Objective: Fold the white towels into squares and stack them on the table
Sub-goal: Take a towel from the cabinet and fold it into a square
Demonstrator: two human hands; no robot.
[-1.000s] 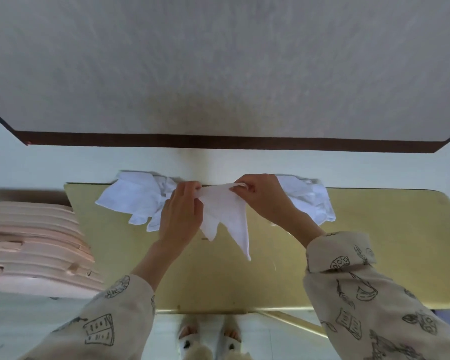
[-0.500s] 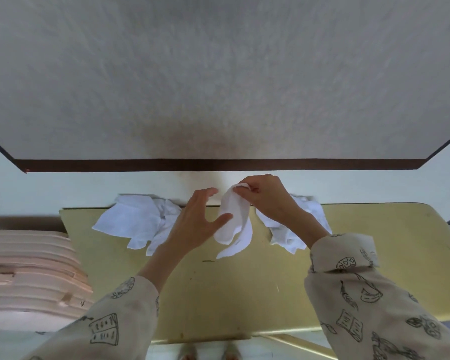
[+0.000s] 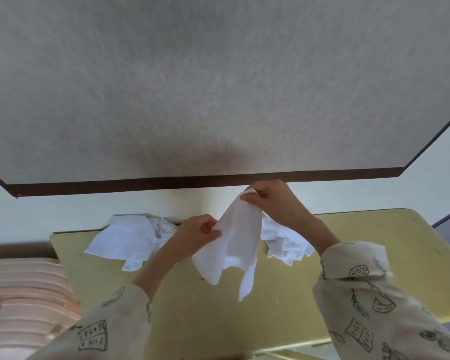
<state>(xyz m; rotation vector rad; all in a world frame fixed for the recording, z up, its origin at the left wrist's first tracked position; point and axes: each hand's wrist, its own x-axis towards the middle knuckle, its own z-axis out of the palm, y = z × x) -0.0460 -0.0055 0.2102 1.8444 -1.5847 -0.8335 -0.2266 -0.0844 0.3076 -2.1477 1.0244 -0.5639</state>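
The white towel [image 3: 234, 245] hangs above the table [image 3: 374, 255], lifted higher than half a second ago. The right hand [image 3: 273, 201] pinches its top corner at twelve o'clock; the left hand [image 3: 199, 236], open a moment back, now grips the edge at nine o'clock (likely hunting a second corner). Crumpled towels [image 3: 130, 237] wait at ten o'clock; folding seems barely begun.

Towel [image 3: 238, 239] held above table [image 3: 374, 245], between left hand [image 3: 196, 233] and right hand [image 3: 273, 200]. Crumpled towels on table behind: pile [image 3: 130, 237] left, pile [image 3: 286, 246] right. Stacked boards [image 3: 24, 294] left of table.
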